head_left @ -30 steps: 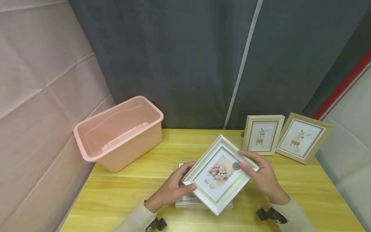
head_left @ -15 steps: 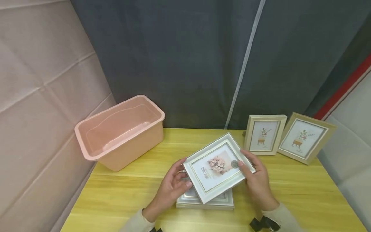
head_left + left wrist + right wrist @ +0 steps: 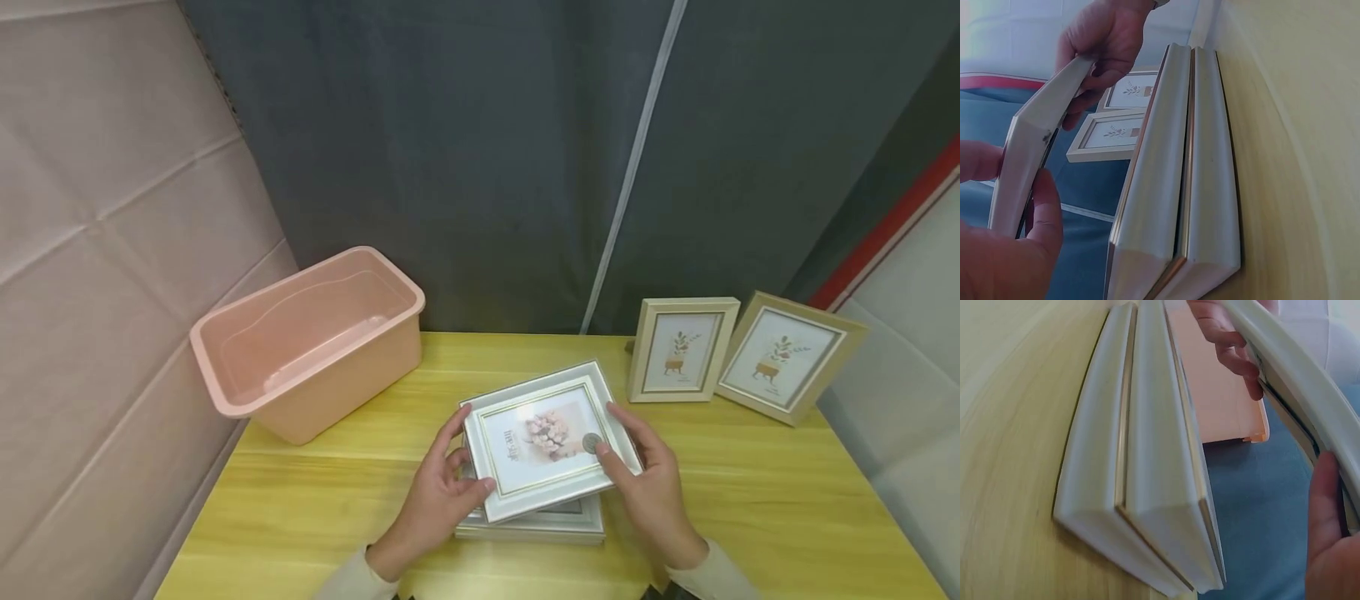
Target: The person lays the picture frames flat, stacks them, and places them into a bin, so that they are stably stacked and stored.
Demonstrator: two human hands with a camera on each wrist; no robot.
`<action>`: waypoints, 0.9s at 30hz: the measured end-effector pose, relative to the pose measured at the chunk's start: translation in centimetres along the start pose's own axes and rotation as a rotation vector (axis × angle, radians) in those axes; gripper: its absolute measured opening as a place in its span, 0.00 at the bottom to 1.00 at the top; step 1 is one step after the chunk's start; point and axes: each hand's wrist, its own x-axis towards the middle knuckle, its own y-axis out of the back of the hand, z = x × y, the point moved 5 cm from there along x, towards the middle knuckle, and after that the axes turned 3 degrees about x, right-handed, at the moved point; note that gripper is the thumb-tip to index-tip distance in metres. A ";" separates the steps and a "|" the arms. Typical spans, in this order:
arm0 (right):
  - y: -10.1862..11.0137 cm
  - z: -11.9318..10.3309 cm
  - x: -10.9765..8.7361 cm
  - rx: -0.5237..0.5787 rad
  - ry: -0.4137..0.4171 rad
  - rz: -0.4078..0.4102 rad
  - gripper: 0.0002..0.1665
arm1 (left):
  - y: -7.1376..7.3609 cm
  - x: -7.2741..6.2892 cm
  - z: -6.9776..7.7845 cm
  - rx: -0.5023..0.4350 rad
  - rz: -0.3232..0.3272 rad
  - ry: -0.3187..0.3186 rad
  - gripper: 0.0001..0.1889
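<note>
The person's left grip (image 3: 432, 502), a bare hand, pinches one end of a silvery-white rectangular picture frame (image 3: 551, 479) with a pink-flower print; the right grip (image 3: 651, 492), also bare, pinches the other end, thumb on the front. The frame is held tilted above two stacked silvery-white frames (image 3: 1160, 156), which lie on the yellow wood-grain counter (image 3: 300, 517). Farther back, two beige plant-print frames (image 3: 680, 354) lean upright at right, and a pink rectangular tub (image 3: 352, 379) sits at left, before a dark grey curtain (image 3: 450, 150).

Soft light; sheen on tabletop (image 3: 300, 517); wrist views hazy.
</note>
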 end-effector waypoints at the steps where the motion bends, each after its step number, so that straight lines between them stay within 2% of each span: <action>1: 0.0 -0.1 -0.1 0.008 0.028 -0.027 0.34 | 0.1 0.0 0.0 0.002 -0.003 0.004 0.56; 5: 0.0 -0.2 -0.1 0.127 0.126 -0.188 0.38 | 0.8 -0.1 -0.1 -0.009 -0.013 0.014 0.53; 7: 0.0 -0.2 -0.1 0.168 0.129 -0.273 0.40 | 1.3 -0.2 -0.1 0.014 -0.003 0.017 0.51; 10: 0.1 0.0 -0.3 0.123 0.104 -0.336 0.41 | 1.9 -0.2 -0.1 0.067 0.025 0.011 0.48; 12: 0.2 0.3 -0.4 0.064 0.079 -0.359 0.41 | 2.3 -0.2 -0.1 0.106 0.040 0.002 0.46; 16: 0.3 0.9 -0.6 -0.073 0.057 -0.372 0.41 | 2.7 -0.1 -0.3 0.127 0.056 0.014 0.43; 20: 0.6 1.5 -0.7 -0.171 0.055 -0.364 0.42 | 2.8 0.0 -0.9 0.175 0.090 0.094 0.41; 23: 0.7 2.0 -0.8 -0.214 0.038 -0.378 0.43 | 3.0 0.0 -1.4 0.251 0.120 0.156 0.41; 27: 0.9 2.6 -1.0 -0.267 0.035 -0.408 0.44 | 3.2 0.1 -2.0 0.348 0.137 0.199 0.40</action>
